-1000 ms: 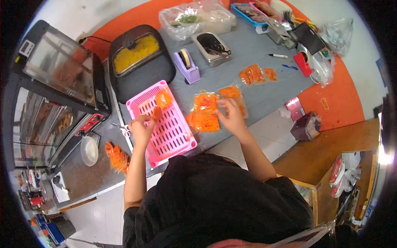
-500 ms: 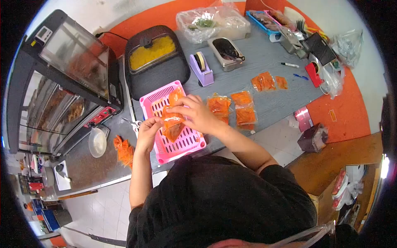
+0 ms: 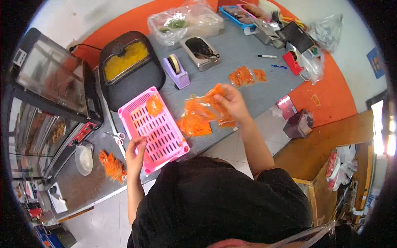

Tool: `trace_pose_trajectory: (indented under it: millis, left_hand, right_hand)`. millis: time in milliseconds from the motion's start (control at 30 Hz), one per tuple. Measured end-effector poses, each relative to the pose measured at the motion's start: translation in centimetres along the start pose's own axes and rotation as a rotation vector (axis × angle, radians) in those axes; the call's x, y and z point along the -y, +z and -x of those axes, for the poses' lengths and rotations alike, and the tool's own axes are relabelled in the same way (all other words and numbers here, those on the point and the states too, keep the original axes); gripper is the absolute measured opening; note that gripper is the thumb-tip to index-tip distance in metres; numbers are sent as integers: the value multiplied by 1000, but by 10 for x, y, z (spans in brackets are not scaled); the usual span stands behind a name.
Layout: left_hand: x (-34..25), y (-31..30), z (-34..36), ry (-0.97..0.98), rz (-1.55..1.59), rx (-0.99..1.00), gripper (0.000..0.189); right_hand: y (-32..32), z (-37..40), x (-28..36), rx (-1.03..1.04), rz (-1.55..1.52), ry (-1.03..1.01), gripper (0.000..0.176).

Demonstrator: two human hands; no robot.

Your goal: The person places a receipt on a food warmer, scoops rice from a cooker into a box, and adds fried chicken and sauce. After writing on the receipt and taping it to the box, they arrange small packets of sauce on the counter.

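Observation:
My right hand [image 3: 231,102] grips a clear packet of orange food [image 3: 211,98] and holds it above a small pile of similar orange packets [image 3: 194,122] on the grey table. My left hand [image 3: 135,153] rests on the near edge of a pink slotted basket [image 3: 153,128], fingers loosely curled, with nothing in it. One orange packet [image 3: 154,105] lies at the far end of the basket.
A black cooker with yellow rice [image 3: 124,62], a purple tape dispenser [image 3: 175,70], a metal tin [image 3: 200,49], more orange packets [image 3: 246,76], scissors [image 3: 115,136], a white bowl [image 3: 84,159] and a glass warmer [image 3: 45,95] surround the basket. Loose orange bags [image 3: 111,166] lie left.
My right hand has carried an orange packet from over the basket to the right, above the pile. My left hand let go and dropped to the basket's near edge.

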State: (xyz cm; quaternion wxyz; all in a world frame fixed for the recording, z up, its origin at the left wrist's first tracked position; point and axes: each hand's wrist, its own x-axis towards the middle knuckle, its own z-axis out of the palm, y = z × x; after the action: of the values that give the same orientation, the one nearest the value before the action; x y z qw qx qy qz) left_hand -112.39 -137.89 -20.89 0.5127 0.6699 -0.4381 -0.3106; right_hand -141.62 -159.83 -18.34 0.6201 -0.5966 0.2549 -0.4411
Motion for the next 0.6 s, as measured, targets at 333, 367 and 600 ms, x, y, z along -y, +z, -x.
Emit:
trace_pose_trajectory:
  millis: [333,367,600]
  left_hand:
    - [24,-9,31,-160,138,-54,14]
    - [20,-12,34,-165,108,-66,14]
    - [24,-32,61,-167,-5,-188,13]
  right_hand:
    - [-103,-36,-76,-82,798,247,30]
    - [-109,-40,-84,-144,1004,147,33]
    - [-122,-70,-85,52,1108,326,27]
